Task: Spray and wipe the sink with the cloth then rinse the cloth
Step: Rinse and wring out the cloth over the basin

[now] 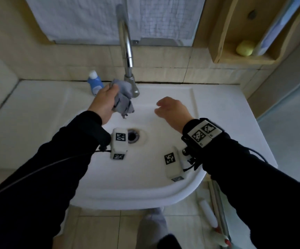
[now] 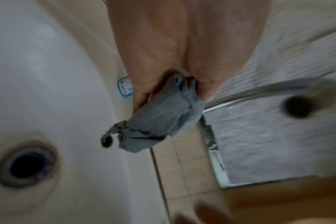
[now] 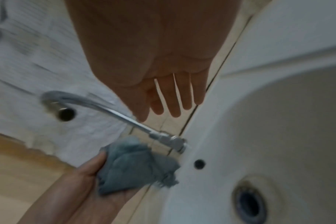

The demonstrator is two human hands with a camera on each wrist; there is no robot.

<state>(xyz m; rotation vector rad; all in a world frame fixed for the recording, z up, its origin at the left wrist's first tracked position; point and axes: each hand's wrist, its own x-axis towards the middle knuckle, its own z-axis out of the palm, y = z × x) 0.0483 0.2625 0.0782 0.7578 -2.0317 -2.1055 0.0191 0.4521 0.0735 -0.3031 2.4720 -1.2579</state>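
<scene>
White ceramic sink (image 1: 165, 112), rounded front edge, set against beige tiled wall (image 1: 73, 56). Round dark-ringed drain (image 1: 132, 136) in basin centre, small overflow hole (image 3: 199, 164) on back wall below tap base. Chrome gooseneck tap (image 1: 126, 42) rising from back rim, spout arching up. Blue bottle with white cap (image 1: 95, 82) on back ledge, just left of tap. Wooden shelf (image 1: 242, 56) top right, with a yellow-green round object (image 1: 244, 48) inside. White gridded fabric or paper (image 1: 109, 17) behind tap. Beige floor tiles (image 1: 109, 229) below.

Grey cloth (image 1: 123, 97): soft, fuzzy weave, crumpled into a bunch, frayed corner hanging down. Held above back-left part of basin, just beside tap base; contact with tap not clear.

Left hand (image 1: 105, 102): raised over basin, fingers and thumb curled round cloth, gripping it bunched in the fist. Black sleeve (image 1: 64, 159), tagged white block at wrist.

Right hand (image 1: 172, 111): hovering over right side of basin, well apart from cloth, palm down, fingers (image 3: 175, 97) straight and slightly spread, holding nothing. Tagged wrist band (image 1: 204, 133), cable trailing.

Wrist views motion-blurred.
</scene>
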